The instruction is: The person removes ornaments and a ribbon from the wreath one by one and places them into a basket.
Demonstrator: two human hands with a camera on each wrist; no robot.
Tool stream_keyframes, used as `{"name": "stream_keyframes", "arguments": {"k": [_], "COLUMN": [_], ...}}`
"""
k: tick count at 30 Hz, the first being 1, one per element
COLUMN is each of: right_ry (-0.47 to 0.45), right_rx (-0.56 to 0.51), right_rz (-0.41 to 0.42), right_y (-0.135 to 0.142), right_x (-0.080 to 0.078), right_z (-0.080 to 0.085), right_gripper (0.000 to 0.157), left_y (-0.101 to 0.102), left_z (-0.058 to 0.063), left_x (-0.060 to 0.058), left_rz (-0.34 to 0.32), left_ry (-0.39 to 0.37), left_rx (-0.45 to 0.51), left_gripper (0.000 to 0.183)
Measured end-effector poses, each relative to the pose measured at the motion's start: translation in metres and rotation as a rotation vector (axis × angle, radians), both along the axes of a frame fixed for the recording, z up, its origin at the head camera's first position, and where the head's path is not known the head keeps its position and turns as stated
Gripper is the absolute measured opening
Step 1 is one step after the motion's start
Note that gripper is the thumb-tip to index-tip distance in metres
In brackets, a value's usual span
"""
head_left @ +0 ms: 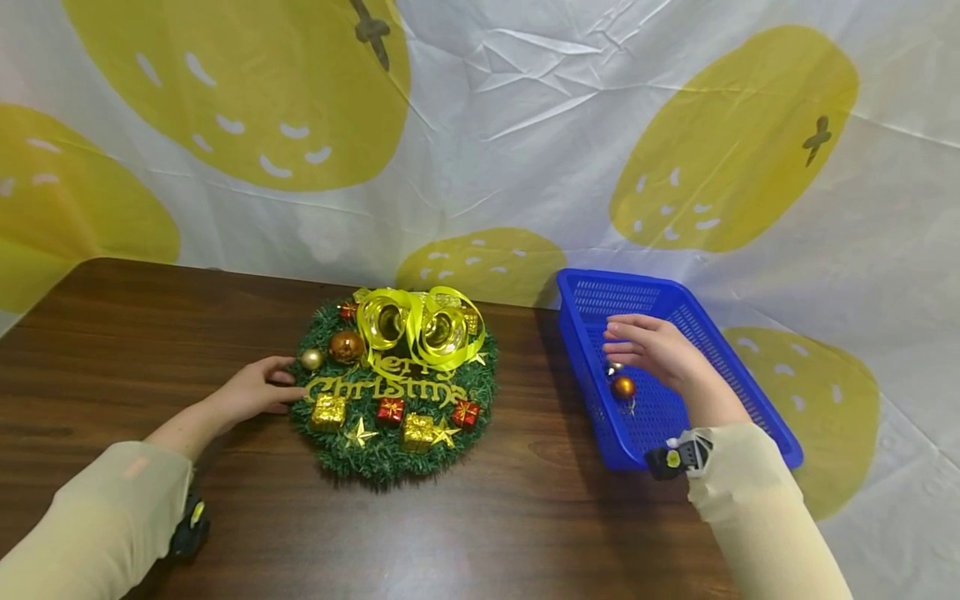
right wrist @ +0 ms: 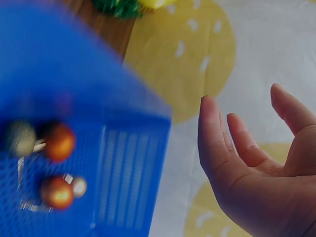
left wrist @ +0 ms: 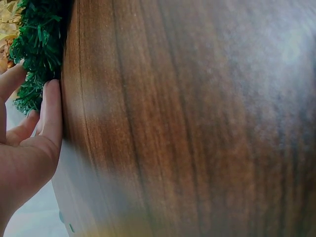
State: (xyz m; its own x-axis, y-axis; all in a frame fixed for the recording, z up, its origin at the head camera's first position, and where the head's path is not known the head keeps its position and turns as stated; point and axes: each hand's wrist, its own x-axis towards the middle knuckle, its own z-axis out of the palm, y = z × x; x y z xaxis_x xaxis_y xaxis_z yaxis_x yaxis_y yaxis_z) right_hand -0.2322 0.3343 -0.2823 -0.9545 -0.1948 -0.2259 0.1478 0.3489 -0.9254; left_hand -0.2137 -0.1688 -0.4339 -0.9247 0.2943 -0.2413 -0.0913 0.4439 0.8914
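A green tinsel wreath [head_left: 378, 468] lies on the table with gold "Merry Christmas" lettering, baubles, stars and small gift boxes. Two gold bells [head_left: 441, 332] with yellow ribbon sit at its top. At the wreath's left edge, my left hand [head_left: 251, 390] holds the rim between thumb and fingers. My right hand [head_left: 656, 350], with nothing in it, hovers over the blue plastic basket [head_left: 750, 392], fingers loosely extended and thumb apart. Inside the basket are several baubles, among them an orange bauble [right wrist: 57, 192] and a dull gold bauble [right wrist: 20, 138]; the hand hides some of them in the head view.
The brown wooden table [head_left: 540, 500] carries the wreath at its middle and the basket at the right. Behind it hangs a white cloth [head_left: 525, 167] with yellow fruit shapes. The basket's raised walls stand between the wreath and the baubles.
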Motion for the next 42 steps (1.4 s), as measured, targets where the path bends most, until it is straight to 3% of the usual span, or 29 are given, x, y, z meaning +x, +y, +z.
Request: {"name": "stream_keyframes", "arguments": {"k": [14, 42], "right_ry": [0.062, 0.060], "right_rx": [-0.107, -0.254], "right_rz": [0.077, 0.151], "right_y": [-0.066, -0.149], "right_x": [-0.010, -0.019], "right_z": [0.005, -0.009], "right_gripper": [0.048, 0.051], "left_y": [-0.001, 0.000], "left_z": [-0.001, 0.003], "left_x": [0.000, 0.002], "left_rz": [0.001, 0.001], "left_ry": [0.002, 0.003], "left_rx": [0.002, -0.002], "left_gripper": [0.079, 0.076]}}
